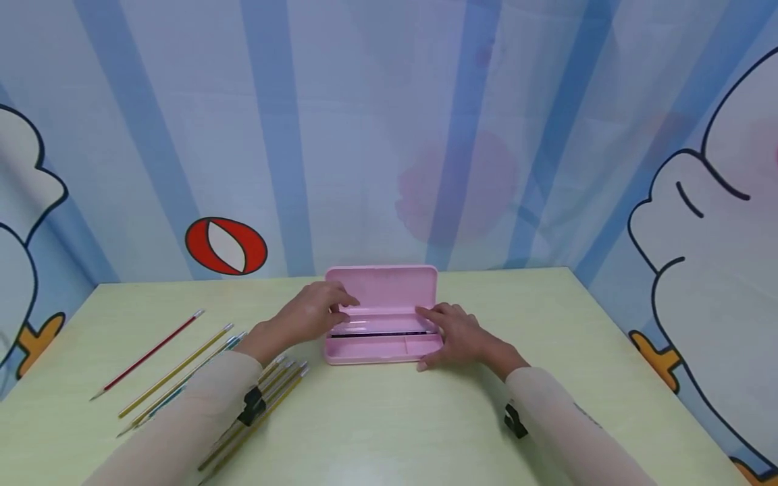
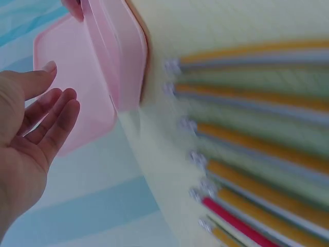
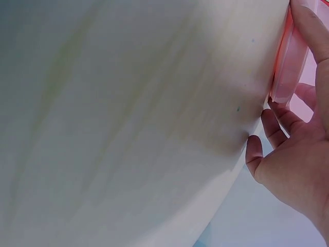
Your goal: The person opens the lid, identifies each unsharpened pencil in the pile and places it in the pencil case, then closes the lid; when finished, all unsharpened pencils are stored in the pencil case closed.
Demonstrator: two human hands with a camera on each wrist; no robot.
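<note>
A pink pencil case (image 1: 365, 349) lies on the table with its lid (image 1: 383, 287) raised at the back. Inside are long compartments and a small divider toward the right; a dark strip runs along the middle. My left hand (image 1: 313, 314) hovers over the case's left end. Its thumb and fingers are apart with nothing between them, as the left wrist view shows. My right hand (image 1: 462, 337) holds the case's right end, thumb (image 3: 308, 23) at the front and index finger reaching over the inside. Its other fingers curve beside the end wall.
Several yellow pencils (image 1: 276, 398) lie under and beside my left forearm. Farther left are a red pencil (image 1: 152, 352), more yellow pencils (image 1: 176, 369) and a teal one (image 1: 165, 399). A striped cartoon curtain (image 1: 377, 135) stands behind the pale table (image 1: 377, 432).
</note>
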